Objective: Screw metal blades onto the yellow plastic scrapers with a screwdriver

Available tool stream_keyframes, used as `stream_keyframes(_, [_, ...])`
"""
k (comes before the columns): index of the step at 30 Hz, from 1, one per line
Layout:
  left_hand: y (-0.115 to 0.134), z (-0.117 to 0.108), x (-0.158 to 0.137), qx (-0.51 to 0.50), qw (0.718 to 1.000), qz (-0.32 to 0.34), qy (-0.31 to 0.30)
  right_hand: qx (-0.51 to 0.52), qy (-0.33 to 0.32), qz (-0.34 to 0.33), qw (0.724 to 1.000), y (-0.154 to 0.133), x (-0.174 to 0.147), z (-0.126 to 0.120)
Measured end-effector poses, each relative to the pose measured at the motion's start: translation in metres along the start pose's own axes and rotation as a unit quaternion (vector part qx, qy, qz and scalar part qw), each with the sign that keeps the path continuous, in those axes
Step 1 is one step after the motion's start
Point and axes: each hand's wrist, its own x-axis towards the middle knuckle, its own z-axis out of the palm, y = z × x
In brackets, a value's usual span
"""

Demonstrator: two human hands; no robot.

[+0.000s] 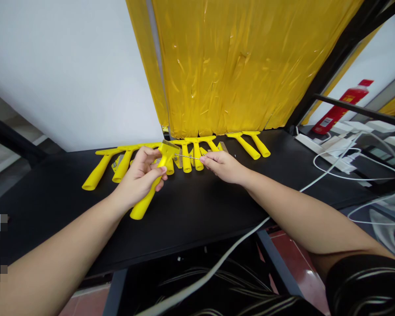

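Note:
My left hand (145, 172) is wrapped round a yellow scraper (145, 202), which is tilted with its handle towards me. A metal blade shows at the scraper's head. In my right hand (224, 165) is a thin screwdriver (189, 156); its metal shaft points left and its tip meets, or almost meets, a screw on the scraper head. The screwdriver's handle is hidden in my fingers. Behind my hands lies a row of similar yellow tools, among them a yellow handle (100, 171) at the left and another yellow handle (250, 146) at the right.
The black tabletop (197, 206) ends at a front edge near my body. A white cable (240, 240) crosses that edge below my right arm. White power strips (325, 151) and a red bottle (344, 106) stand at the right. A yellow-wrapped panel (237, 66) rises behind.

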Motion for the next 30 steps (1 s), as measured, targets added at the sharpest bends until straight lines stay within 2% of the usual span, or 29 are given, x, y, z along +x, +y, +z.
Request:
stream_keyframes(2, [-0.0004,-0.0009,0.0001,0.001,1.000,0.004,-0.005,0.111,-0.028,0.077,0.990,0.0019,0.0009,0.0023])
stream_keyframes(4, [-0.0010,-0.0018,0.0002,0.001,1.000,0.008,-0.007,0.205,-0.041,0.135,0.968,0.0030,0.0018,0.0048])
stream_keyframes(6, [-0.0016,-0.0026,0.0003,0.002,1.000,0.009,-0.007,0.251,-0.040,0.158,0.954,0.0033,0.0024,0.0071])
stream_keyframes(8, [-0.0021,-0.0031,0.0002,0.003,1.000,0.010,-0.005,0.259,-0.039,0.161,0.951,0.0031,0.0025,0.0087])
stream_keyframes(10, [-0.0018,-0.0031,0.0001,0.003,1.000,0.010,-0.004,0.221,-0.026,0.141,0.965,0.0025,0.0021,0.0089])
stream_keyframes(13, [0.0001,-0.0019,-0.0001,0.003,1.000,0.004,0.001,0.066,0.024,0.044,0.997,0.0006,0.0003,0.0065])
stream_keyframes(15, [0.0017,-0.0009,-0.0002,0.001,1.000,0.003,0.004,-0.030,0.050,-0.021,0.998,-0.0014,-0.0014,0.0038])
stream_keyframes(17, [0.0027,0.0001,-0.0003,-0.001,1.000,0.006,0.006,-0.078,0.067,-0.052,0.993,-0.0033,-0.0031,0.0014])
stream_keyframes(24, [-0.0006,0.0010,-0.0013,-0.001,1.000,0.005,-0.001,-0.116,0.103,-0.114,0.981,-0.0030,-0.0056,-0.0007])
stream_keyframes(27, [-0.0023,-0.0003,-0.0014,-0.006,1.000,0.013,-0.001,-0.122,0.121,-0.101,0.980,-0.0035,-0.0057,-0.0005])
stream_keyframes(30, [-0.0026,-0.0011,-0.0017,-0.007,1.000,0.023,-0.011,-0.127,0.125,-0.060,0.982,-0.0039,-0.0049,-0.0003])
